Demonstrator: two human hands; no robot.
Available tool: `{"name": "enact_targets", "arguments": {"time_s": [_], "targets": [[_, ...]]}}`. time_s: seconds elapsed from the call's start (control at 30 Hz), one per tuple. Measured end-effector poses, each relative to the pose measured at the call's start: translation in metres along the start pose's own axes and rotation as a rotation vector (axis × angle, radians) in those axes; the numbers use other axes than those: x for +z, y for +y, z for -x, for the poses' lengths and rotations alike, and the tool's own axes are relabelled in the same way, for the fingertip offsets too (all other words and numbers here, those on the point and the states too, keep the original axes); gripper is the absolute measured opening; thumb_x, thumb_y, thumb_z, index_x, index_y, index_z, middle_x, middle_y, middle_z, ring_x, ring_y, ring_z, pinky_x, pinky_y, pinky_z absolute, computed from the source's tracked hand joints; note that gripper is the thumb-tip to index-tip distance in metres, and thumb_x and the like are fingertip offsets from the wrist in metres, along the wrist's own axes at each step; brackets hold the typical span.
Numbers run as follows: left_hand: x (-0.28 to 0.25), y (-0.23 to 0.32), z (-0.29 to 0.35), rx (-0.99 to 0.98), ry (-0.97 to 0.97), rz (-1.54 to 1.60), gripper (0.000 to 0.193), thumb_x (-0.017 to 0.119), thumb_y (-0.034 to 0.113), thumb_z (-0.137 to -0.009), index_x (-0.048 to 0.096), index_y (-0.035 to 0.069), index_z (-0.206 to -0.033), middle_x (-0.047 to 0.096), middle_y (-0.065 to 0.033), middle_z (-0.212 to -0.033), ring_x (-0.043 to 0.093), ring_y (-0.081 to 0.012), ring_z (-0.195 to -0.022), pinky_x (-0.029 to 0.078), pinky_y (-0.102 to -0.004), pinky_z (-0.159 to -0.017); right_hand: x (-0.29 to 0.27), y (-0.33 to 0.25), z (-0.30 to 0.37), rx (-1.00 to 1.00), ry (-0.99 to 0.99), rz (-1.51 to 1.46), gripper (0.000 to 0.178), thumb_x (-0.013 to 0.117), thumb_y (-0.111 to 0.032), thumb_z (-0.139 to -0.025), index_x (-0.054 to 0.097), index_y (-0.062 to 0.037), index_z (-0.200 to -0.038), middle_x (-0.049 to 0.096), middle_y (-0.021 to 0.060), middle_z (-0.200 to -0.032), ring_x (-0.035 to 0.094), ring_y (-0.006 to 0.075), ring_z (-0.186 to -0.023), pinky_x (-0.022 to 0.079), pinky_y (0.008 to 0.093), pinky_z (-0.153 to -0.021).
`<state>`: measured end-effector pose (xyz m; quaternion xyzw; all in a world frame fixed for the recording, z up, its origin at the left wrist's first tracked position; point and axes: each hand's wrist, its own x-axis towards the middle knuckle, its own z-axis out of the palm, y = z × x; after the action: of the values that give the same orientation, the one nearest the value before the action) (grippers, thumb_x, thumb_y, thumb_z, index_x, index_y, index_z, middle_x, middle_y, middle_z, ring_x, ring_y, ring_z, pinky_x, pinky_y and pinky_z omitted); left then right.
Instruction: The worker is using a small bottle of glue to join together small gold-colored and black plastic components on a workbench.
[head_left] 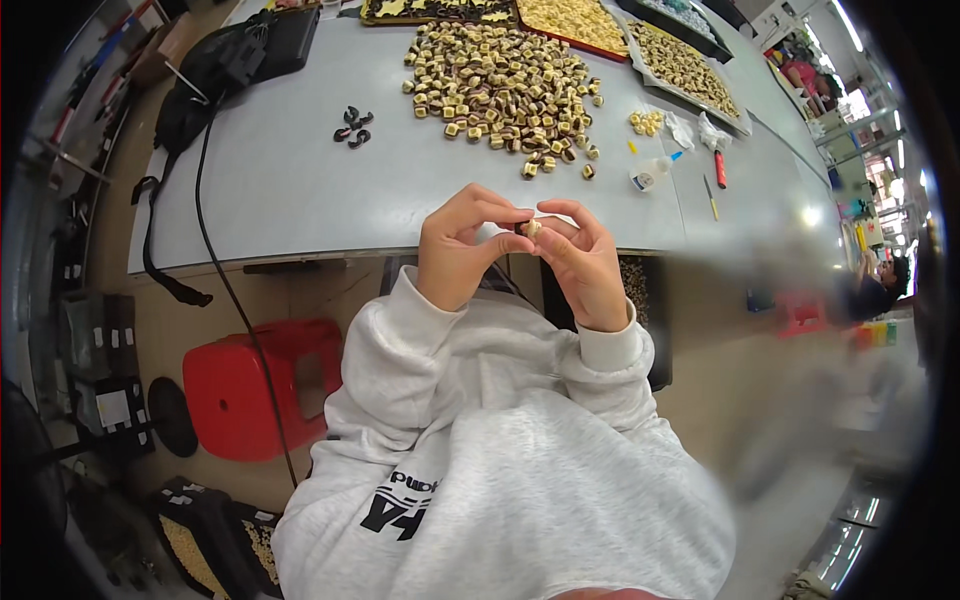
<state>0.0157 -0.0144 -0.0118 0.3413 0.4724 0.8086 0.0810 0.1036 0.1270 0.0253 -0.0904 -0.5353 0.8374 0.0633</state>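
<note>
Just over the table's near edge, my two hands meet around a small dark-brown and cream piece (530, 228). My left hand (462, 245) pinches its dark side between thumb and fingertips. The cream side is between the thumb and fingers of my right hand (585, 262). Fingertips cover much of it, and I cannot tell whether it is one piece or two pressed together. Beyond my hands spreads a large pile of small cream-and-brown blocks (500, 85). To the right lie a clear squeeze bottle with a blue tip (652, 174) and a little heap of pale yellow pieces (645, 122).
Several black curved pieces (352, 130) lie left on the grey table (280, 190). Filled trays (575, 22) line the far side. A thin pointed tool (711, 198), a red-handled tool (720, 170) and crumpled tissue (680, 130) lie right. A black cable (205, 210) hangs near a red stool (235, 400).
</note>
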Motion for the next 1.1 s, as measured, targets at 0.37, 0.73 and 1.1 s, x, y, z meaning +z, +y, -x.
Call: {"name": "enact_targets", "arguments": {"time_s": [0.37, 0.73, 1.1], "targets": [[0.001, -0.003, -0.005, 0.045, -0.127, -0.204, 0.031, 0.075, -0.005, -0.071, 0.068, 0.001, -0.101, 0.058, -0.0093, -0.101, 0.059, -0.0178, -0.088, 0.051, -0.0272, -0.077, -0.007, -0.002, -0.002, 0.023, -0.108, -0.131, 0.036, 0.064, -0.003, -0.086, 0.048, 0.0062, -0.117, 0.064, 0.0153, -0.104, 0.062, 0.0177, -0.094, 0.048, 0.0289, -0.086], [0.008, 0.008, -0.001, 0.096, 0.01, -0.334, 0.024, 0.07, 0.009, -0.081, 0.068, 0.004, -0.104, 0.059, -0.0095, -0.099, 0.058, -0.0202, -0.091, 0.047, -0.0291, -0.078, -0.015, -0.007, 0.003, -0.053, 0.124, -0.385, 0.031, 0.057, -0.008, -0.092, 0.052, 0.007, -0.119, 0.058, 0.0111, -0.107, 0.057, 0.0159, -0.097, 0.046, 0.0265, -0.087], [0.005, 0.008, 0.0, 0.062, 0.004, -0.35, 0.013, 0.061, 0.008, -0.09, 0.068, 0.001, -0.098, 0.059, -0.0097, -0.098, 0.057, -0.0185, -0.092, 0.046, -0.0276, -0.079, -0.038, 0.002, 0.003, -0.305, 0.139, -0.009, 0.031, 0.058, -0.007, -0.092, 0.054, 0.0071, -0.12, 0.06, 0.0135, -0.11, 0.057, 0.0143, -0.091, 0.047, 0.025, -0.084]]}}
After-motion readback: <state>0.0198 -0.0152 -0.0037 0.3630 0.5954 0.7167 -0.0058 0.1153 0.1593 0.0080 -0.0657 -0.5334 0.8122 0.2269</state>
